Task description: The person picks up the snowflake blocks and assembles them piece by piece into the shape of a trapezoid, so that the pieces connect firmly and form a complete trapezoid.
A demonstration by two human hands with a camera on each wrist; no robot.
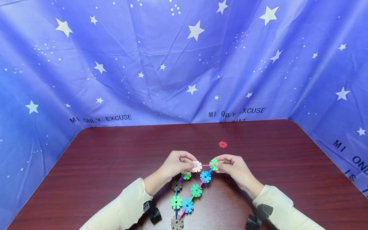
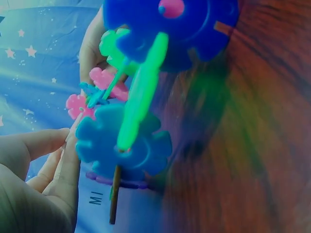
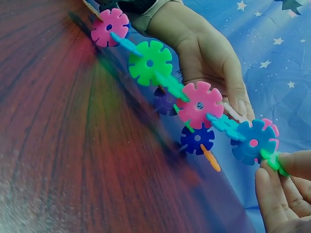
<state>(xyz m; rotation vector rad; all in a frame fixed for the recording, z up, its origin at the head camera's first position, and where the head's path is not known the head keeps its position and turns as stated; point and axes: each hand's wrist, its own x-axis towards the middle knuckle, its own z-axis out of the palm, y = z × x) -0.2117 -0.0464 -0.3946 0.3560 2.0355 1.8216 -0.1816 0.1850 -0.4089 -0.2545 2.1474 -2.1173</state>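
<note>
A chain of notched plastic snowflake discs hangs and lies between the two hands. The left hand (image 1: 176, 166) pinches a white disc (image 1: 197, 166) at its upper left end. The right hand (image 1: 234, 169) pinches a light green disc (image 1: 213, 164) between thumb and fingers. An edge-on pink disc (image 1: 206, 165) spans the gap between these two. Blue discs (image 1: 205, 176) and green discs (image 1: 196, 190) run down toward the front, linked by edge-on pieces. A grey-brown disc (image 1: 177, 223) marks the bend, and the chain's other arm rises to a green disc (image 1: 187, 175) below the left hand.
A loose red disc (image 1: 222, 144) lies on the dark red-brown table (image 1: 120, 143), beyond the right hand. Blue star-patterned cloth (image 1: 161, 80) hangs behind and at both sides. Each wrist wears a black device (image 1: 260, 215). Colours look shifted in both wrist views.
</note>
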